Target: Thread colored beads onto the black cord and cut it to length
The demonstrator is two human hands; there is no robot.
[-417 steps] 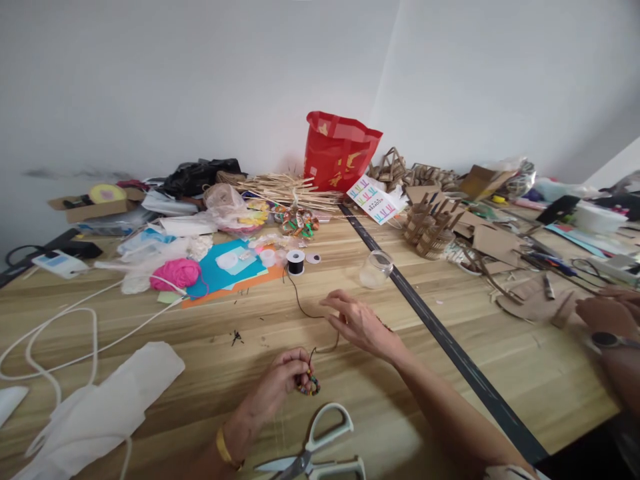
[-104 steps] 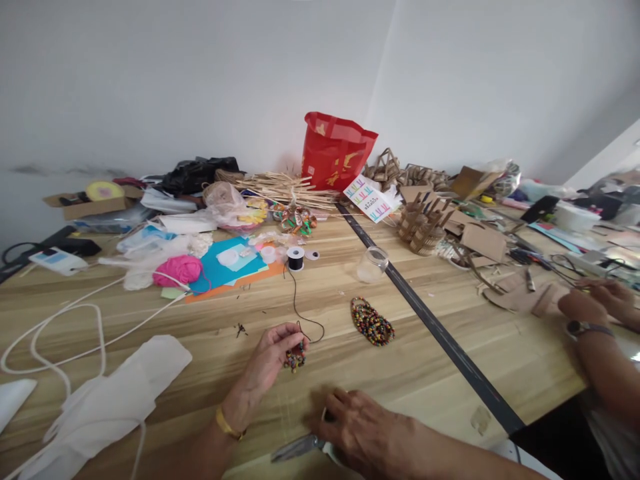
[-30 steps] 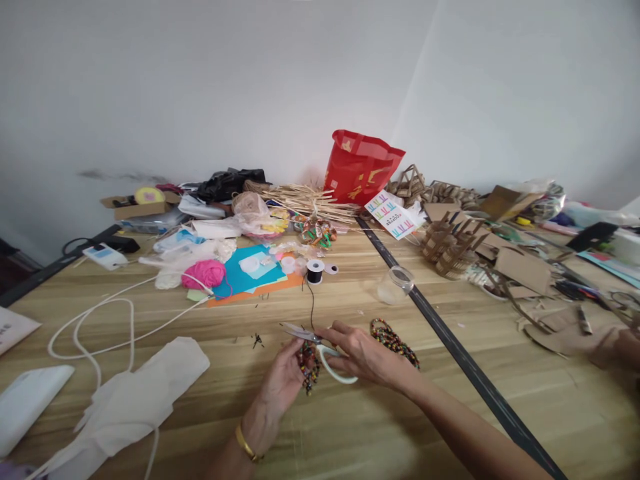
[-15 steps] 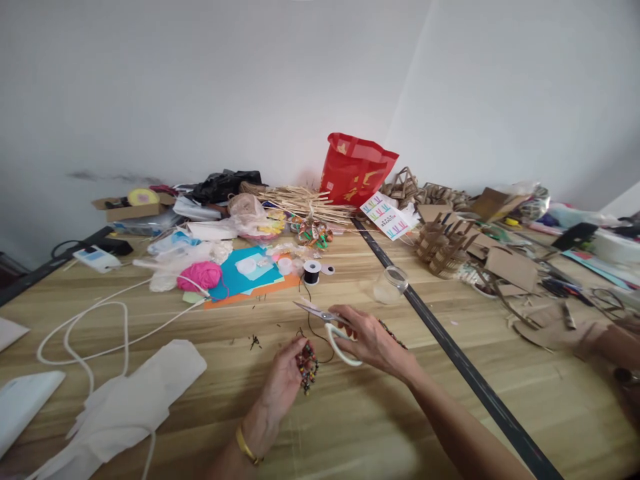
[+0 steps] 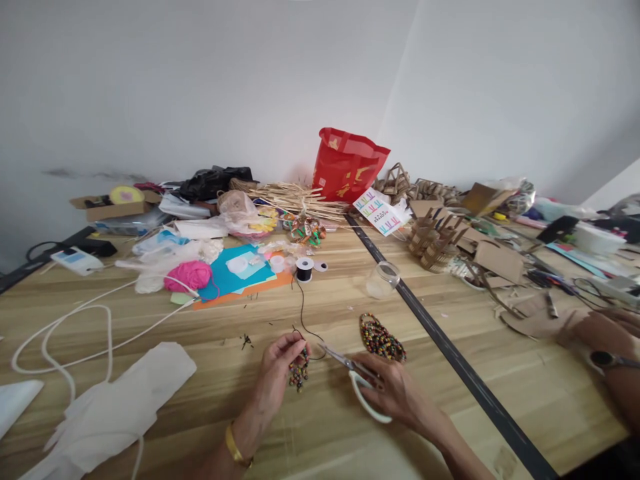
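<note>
My left hand [image 5: 280, 360] pinches a short string of colourful beads [image 5: 299, 375], which dangles below the fingertips. A black cord [image 5: 303, 313] runs from near these fingers back to a spool of black cord [image 5: 304, 269]. In my right hand [image 5: 395, 383] is a pair of scissors [image 5: 369, 399] with white handles. Their blades point left toward the cord beside the beads; whether the blades are parted is hard to make out. Just beyond my right hand lies a heap of beaded strands [image 5: 381, 339] on the wooden table [image 5: 320, 440].
A clear plastic cup [image 5: 383, 280] stands near the dark strip [image 5: 450, 343] crossing the table. Pink yarn [image 5: 188, 276], blue paper [image 5: 235, 273] and a white cable [image 5: 105, 300] lie left. A red bag [image 5: 350, 163] stands behind. Another person's arm [image 5: 600, 340] rests at the right.
My right hand with the scissors has moved down and toward me, uncovering the heap of beaded strands. The left hand still holds the beads. The view has shifted slightly.
</note>
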